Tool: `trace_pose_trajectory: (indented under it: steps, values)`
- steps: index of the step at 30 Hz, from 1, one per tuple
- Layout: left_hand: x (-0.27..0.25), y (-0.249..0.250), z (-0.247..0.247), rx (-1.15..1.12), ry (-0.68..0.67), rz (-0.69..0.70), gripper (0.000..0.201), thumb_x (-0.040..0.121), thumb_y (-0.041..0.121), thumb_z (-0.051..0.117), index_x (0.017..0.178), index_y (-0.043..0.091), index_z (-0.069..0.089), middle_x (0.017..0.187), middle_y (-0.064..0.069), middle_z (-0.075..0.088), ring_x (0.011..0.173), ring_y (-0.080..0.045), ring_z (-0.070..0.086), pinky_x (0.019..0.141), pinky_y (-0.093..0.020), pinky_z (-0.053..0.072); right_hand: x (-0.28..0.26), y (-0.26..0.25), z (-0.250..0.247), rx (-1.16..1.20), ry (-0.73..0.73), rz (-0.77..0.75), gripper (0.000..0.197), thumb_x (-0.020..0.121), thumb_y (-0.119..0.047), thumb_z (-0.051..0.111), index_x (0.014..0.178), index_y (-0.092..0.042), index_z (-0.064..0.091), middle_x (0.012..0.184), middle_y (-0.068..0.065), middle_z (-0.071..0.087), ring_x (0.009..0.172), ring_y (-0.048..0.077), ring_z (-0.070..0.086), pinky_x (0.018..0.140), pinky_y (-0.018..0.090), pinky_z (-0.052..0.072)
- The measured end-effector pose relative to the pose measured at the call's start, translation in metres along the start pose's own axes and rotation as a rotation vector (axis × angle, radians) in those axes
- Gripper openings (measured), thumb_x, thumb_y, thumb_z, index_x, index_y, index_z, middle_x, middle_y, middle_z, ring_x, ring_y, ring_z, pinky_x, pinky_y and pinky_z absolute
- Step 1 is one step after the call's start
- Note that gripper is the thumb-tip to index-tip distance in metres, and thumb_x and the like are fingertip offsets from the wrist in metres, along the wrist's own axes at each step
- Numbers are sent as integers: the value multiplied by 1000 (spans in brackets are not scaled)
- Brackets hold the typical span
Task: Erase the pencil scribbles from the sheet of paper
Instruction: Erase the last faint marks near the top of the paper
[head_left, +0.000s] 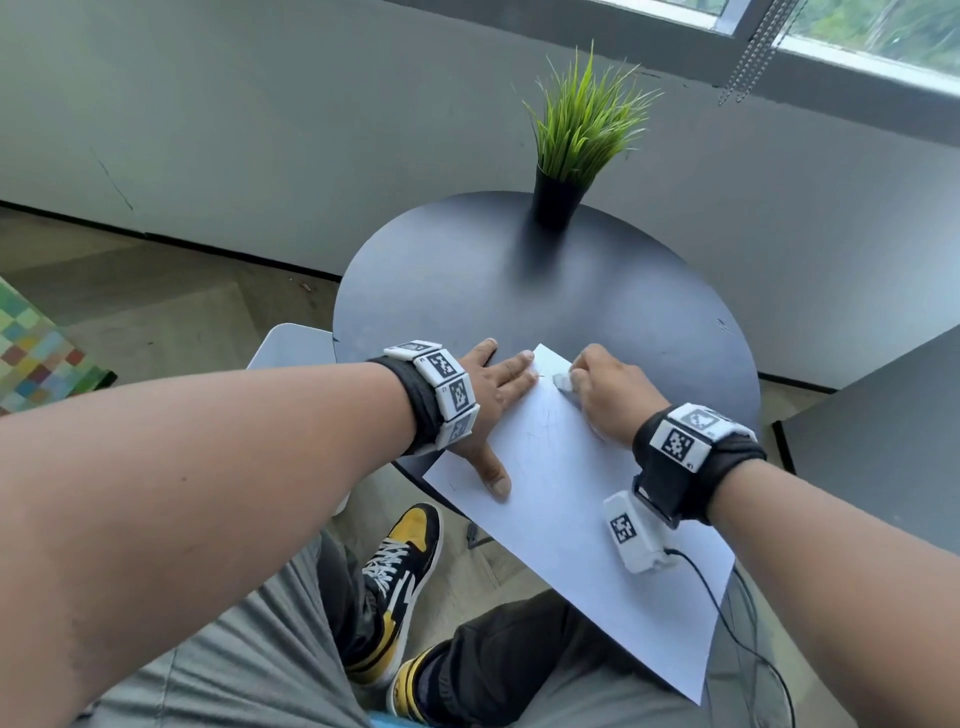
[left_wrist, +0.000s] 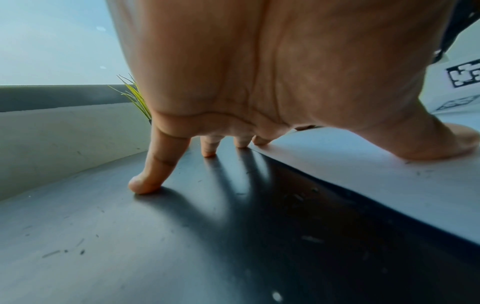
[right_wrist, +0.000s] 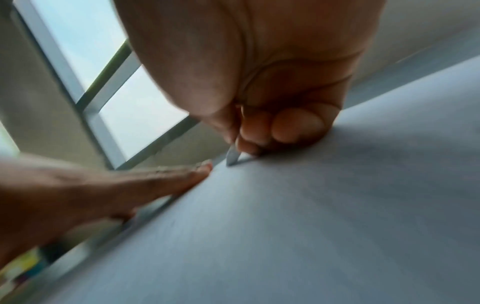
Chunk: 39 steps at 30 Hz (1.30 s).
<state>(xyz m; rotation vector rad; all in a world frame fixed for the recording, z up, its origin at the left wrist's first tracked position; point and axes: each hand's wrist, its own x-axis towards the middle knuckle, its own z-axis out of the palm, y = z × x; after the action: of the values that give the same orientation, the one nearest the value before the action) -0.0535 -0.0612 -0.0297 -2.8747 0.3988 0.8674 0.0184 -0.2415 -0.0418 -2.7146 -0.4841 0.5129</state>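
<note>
A white sheet of paper (head_left: 576, 525) lies on the round black table (head_left: 467, 291), its near part overhanging the table's edge. Faint pencil scribbles (head_left: 540, 431) show in the sheet's upper half. My left hand (head_left: 493, 400) lies flat with spread fingers, thumb and forefinger pressing the sheet's left edge, the other fingers on the table. My right hand (head_left: 602, 389) pinches a small white eraser (head_left: 563, 383) against the sheet near its far corner. In the right wrist view the eraser (right_wrist: 232, 158) pokes out under the curled fingers, with motion blur.
A black pot with green grass (head_left: 566, 156) stands at the table's far edge. A grey wall and a window run behind. A second dark tabletop (head_left: 883, 410) is at the right. My legs and yellow-black shoes (head_left: 400, 571) are below the table's near edge.
</note>
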Motion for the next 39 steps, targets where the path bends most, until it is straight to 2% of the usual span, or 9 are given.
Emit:
trace_pose_trajectory:
  steps: [5,10,15,20,25,28,30,35,39]
  values:
    - [-2,1,0,-10,-16,-9,144,61,88,65,159,22,-17,166,8,-23,153,-33,-14,113,-64,22,-4,-3,3,48,-22,-19,19,96,-39,54,100,-20,51,96,9,65,84,26,61,66,31,41]
    - [-8,5,-5,19,10,2,140,64,85,65,160,18,-14,166,5,-22,153,-31,-14,116,-59,17,-28,-18,14,-92,-235,-266,20,96,-43,55,101,-23,55,93,-1,65,85,20,59,72,28,41]
    - [-4,2,-1,-8,-29,-22,144,61,88,65,159,21,-17,165,8,-24,153,-33,-15,114,-64,19,1,-8,-1,3,-31,-53,23,94,-41,57,97,-19,51,93,7,63,85,27,59,67,30,40]
    - [-20,13,-15,55,-13,17,133,74,77,64,159,13,-15,166,2,-21,152,-20,-19,114,-53,9,-37,-24,23,-87,-331,-334,21,96,-45,55,97,-24,52,85,-2,60,81,20,56,71,32,41]
    - [-11,7,-6,4,-38,-34,140,65,84,66,159,19,-16,166,5,-24,153,-32,-16,116,-59,17,-4,-13,2,-16,-59,-125,19,94,-37,57,99,-20,53,94,4,62,86,26,57,69,29,38]
    - [-16,10,-10,13,-44,-14,138,68,81,67,159,18,-17,165,4,-24,153,-28,-19,116,-58,13,-26,-20,17,-58,-226,-300,17,97,-40,54,105,-25,53,93,-3,59,82,20,54,72,28,38]
    - [-20,14,-15,32,-28,0,135,72,79,65,158,15,-17,166,1,-24,152,-22,-20,117,-52,8,-38,-22,19,-111,-372,-352,22,95,-46,56,99,-24,53,91,-4,58,82,19,54,74,29,40]
    - [-15,9,-8,18,-27,-28,139,68,83,65,158,18,-17,166,4,-24,152,-29,-19,118,-54,13,-20,-9,7,-11,-108,-198,26,94,-48,55,92,-24,48,88,4,62,80,24,58,73,34,48]
    - [-13,10,-7,7,-32,-25,142,65,85,66,158,19,-19,165,5,-26,152,-31,-19,117,-58,13,-52,-19,19,-163,-356,-399,23,97,-45,52,92,-24,45,74,-3,55,74,24,53,67,34,44]
